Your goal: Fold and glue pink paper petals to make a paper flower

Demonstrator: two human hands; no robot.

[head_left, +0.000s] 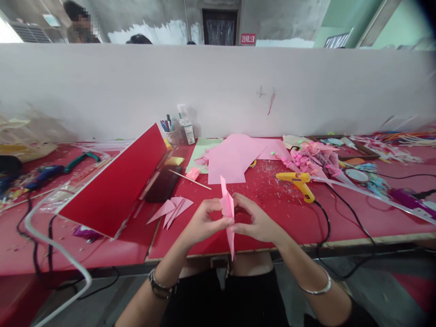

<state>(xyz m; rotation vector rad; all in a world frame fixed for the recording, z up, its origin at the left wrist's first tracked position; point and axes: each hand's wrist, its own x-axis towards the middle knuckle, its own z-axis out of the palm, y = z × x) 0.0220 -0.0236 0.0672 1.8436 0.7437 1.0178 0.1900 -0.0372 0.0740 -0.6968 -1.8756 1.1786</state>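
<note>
Two hands — left hand (204,223), right hand (257,222) — pinching folded pink paper (228,209) between them

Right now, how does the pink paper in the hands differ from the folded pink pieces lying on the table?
The held paper stands on edge, pinched by the left hand and right hand; the folded pieces lie flat on the red table, untouched. The held paper is one narrow strip; the folded pieces fan out in several pointed shapes. Both are pink.

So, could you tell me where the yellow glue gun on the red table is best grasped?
Grip the yellow glue gun by its handle, coming from above on the near side: the handle angles toward the table's front edge, while the barrel points left and the black cord trails off right.
</note>
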